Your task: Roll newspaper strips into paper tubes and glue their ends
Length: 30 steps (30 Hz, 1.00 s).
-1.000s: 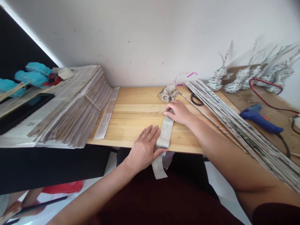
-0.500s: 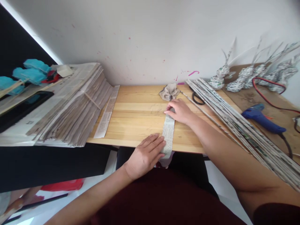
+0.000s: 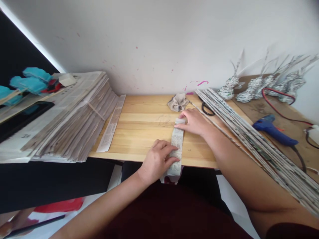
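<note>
A narrow printed newspaper strip (image 3: 177,139) lies lengthwise on the wooden tabletop, its near end hanging past the front edge. My left hand (image 3: 157,159) rests at the strip's left side, thumb and index finger apart on the paper, other fingers curled. At the far end is my right hand (image 3: 193,122), with its thumb across the strip and index finger beyond it; the paper's end shows in the gap between them. A crumpled cloth (image 3: 178,102) sits just past the right hand. Black-handled scissors (image 3: 208,109) lie partly under rolled newspaper sticks (image 3: 234,129).
On the left stands a tall newspaper stack (image 3: 74,122) with a phone (image 3: 27,114) on top. Another paper strip (image 3: 111,129) lies beside it. A blue glue gun (image 3: 275,131) and woven paper figures (image 3: 246,91) occupy the right, against the wall.
My left hand has gone from flat fingers to a curled shape with thumb and index finger apart. The right thumb and index finger have parted, exposing the strip's far end.
</note>
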### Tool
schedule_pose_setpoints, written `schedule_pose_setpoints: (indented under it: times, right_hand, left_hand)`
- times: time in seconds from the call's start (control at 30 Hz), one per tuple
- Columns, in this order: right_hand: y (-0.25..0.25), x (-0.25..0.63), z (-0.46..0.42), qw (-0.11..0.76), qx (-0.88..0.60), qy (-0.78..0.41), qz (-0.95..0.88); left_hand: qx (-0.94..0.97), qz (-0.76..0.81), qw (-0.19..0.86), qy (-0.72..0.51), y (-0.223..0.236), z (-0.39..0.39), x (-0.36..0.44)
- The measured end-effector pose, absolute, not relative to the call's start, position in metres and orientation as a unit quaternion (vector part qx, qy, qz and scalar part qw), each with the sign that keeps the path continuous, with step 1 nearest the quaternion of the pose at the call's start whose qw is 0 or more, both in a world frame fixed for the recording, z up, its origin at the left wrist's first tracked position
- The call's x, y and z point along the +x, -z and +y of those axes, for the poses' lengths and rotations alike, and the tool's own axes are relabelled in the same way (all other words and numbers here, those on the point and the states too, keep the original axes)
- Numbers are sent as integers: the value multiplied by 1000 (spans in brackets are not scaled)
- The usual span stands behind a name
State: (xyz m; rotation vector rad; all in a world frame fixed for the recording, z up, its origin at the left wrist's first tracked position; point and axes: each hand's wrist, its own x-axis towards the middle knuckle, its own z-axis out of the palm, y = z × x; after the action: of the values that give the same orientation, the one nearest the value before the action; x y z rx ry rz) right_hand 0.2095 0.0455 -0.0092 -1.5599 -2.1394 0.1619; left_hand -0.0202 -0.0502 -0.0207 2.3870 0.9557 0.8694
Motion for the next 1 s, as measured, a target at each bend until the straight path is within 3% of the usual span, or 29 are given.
schedule_pose_setpoints:
  times: [0.13, 0.4, 0.53, 0.67, 1.0]
  right_hand:
    - [3, 210, 44, 230, -546, -78, -802]
    - [-1, 202, 39, 437, -507, -244, -702]
    - [2, 198, 41, 493, -444, -356, -659]
    - [2, 200, 46, 512, -446, -437, -590]
    - [-6, 205, 45, 498, -444, -516, -537]
  left_hand:
    - [849, 359, 238, -305, 20, -49, -21]
    - [684, 474, 414, -368, 9, 4, -1]
    - [671, 412, 536, -303, 2, 42, 20]
    - [584, 404, 625, -325, 7, 59, 33]
    - [637, 398, 578, -319, 27, 61, 29]
